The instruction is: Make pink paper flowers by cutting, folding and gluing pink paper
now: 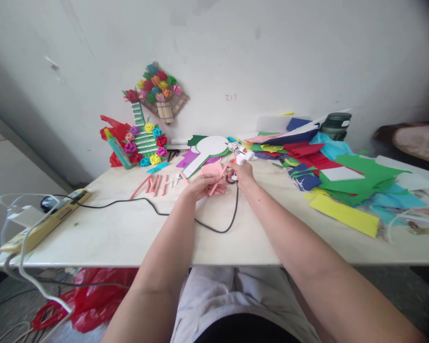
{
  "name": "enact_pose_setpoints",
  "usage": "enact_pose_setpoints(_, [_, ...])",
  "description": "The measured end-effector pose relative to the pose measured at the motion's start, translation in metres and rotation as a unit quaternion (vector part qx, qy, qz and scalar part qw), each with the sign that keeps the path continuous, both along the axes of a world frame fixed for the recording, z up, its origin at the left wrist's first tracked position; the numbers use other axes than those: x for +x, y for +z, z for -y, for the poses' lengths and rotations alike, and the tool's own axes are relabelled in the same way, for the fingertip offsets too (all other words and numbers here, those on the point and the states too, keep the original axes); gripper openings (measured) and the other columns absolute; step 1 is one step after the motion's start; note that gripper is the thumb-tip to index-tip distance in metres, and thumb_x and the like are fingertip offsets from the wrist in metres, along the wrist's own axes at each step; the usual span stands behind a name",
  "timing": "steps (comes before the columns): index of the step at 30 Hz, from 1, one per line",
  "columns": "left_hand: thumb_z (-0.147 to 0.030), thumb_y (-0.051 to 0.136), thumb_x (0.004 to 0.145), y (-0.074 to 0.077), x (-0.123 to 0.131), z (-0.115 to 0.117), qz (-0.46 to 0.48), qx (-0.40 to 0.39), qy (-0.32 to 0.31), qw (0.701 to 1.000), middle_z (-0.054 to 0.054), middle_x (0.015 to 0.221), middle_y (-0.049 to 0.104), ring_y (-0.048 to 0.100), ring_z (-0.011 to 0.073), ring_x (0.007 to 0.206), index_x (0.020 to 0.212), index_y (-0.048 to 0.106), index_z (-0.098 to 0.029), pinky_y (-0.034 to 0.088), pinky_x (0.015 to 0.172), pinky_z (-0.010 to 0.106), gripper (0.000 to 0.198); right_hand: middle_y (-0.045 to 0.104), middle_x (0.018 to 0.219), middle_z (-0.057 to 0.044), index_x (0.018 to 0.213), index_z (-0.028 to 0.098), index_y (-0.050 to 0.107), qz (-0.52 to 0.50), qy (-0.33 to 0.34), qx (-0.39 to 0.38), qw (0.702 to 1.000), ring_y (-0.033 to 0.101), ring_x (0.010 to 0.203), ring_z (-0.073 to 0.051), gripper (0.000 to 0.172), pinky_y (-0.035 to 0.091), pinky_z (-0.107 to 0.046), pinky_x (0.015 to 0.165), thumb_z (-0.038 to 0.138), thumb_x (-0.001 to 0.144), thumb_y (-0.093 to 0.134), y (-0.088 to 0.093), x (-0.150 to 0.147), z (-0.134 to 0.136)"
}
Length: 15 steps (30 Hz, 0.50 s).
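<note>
My left hand (199, 186) is closed around a pink rolled paper stick (217, 183) and touches a pink paper piece (212, 169) on the white table (128, 233). My right hand (241, 172) grips a white hot glue gun (240, 155) with its nozzle pointing left over the pink paper. The gun's black cord (214, 228) loops across the table toward the left. Several more pink rolled sticks (153, 184) lie to the left of my hands.
A pile of coloured paper sheets (339, 166) covers the right side. Paper flower crafts (146, 143) lean on the wall at the back left. A yellow power strip (45, 224) with white cables sits at the left edge. A red plastic bag (89, 300) lies on the floor.
</note>
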<state>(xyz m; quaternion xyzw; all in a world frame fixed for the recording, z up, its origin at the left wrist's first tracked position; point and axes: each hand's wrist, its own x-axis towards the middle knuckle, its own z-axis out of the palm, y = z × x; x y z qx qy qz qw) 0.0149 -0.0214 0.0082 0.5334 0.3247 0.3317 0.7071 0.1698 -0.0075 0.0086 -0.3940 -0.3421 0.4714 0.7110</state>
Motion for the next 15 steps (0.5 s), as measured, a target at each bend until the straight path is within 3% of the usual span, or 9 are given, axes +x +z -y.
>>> enact_pose_setpoints(4, [-0.027, 0.071, 0.067, 0.0046, 0.0008, 0.0043, -0.018, 0.015, 0.013, 1.0, 0.015, 0.079, 0.069, 0.066, 0.0194, 0.067, 0.084, 0.066, -0.009, 0.05, 0.055, 0.024, 0.025, 0.05, 0.038, 0.007, 0.068, 0.017, 0.055, 0.019, -0.003, 0.001, 1.0, 0.042, 0.03, -0.009, 0.025, 0.027, -0.019, 0.026, 0.022, 0.051, 0.073, 0.0007, -0.0014, -0.0001])
enact_pose_setpoints(9, [-0.034, 0.075, 0.059, 0.0067, 0.0005, 0.0064, -0.07, 0.077, 0.036, 0.994, 0.004, 0.053, 0.058, 0.05, 0.0078, 0.043, 0.067, 0.066, -0.01, 0.036, 0.04, 0.019, 0.027, 0.047, 0.036, 0.007, 0.066, 0.016, 0.054, 0.042, -0.002, 0.017, 0.999, 0.041, 0.031, -0.008, 0.025, 0.027, -0.018, 0.028, 0.024, 0.052, 0.072, 0.0026, -0.004, 0.0027])
enact_pose_setpoints(15, [-0.034, 0.078, 0.053, 0.0032, 0.0007, 0.0028, -0.107, 0.107, 0.06, 0.987, -0.001, 0.049, 0.05, 0.043, 0.0057, 0.038, 0.059, 0.062, -0.011, 0.029, 0.037, 0.02, 0.028, 0.046, 0.036, 0.008, 0.065, 0.016, 0.054, 0.041, 0.011, 0.032, 0.999, 0.039, 0.029, -0.008, 0.025, 0.03, -0.019, 0.028, 0.024, 0.051, 0.072, 0.0019, -0.0049, 0.0042])
